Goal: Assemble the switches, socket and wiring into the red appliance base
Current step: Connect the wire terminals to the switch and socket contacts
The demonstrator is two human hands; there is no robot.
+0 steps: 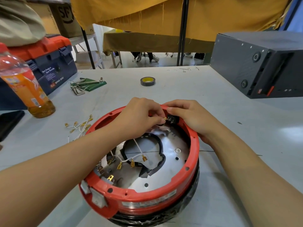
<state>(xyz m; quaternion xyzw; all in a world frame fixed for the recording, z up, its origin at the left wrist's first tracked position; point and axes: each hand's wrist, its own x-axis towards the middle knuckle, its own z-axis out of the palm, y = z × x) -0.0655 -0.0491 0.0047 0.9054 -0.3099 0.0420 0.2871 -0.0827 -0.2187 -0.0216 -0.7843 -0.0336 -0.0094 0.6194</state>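
The round red appliance base (193,154) lies open side up on the grey table, close in front of me. A black socket (172,119) with metal pins sits in its far wall. My left hand (141,113) pinches a brass wire terminal (164,118) right at the socket pins. My right hand (191,117) grips the far rim of the base beside the socket, thumb on top. White wires with brass terminals (131,161) lie loose inside on the metal plate. Two white switches (96,196) sit in the near left wall.
Spare white wires with brass terminals (78,126) lie left of the base. An orange drink bottle (27,89), a red and blue toolbox (49,63), hex keys (82,86) and a tape roll (147,81) stand farther back. A dark grey box (255,63) fills the right.
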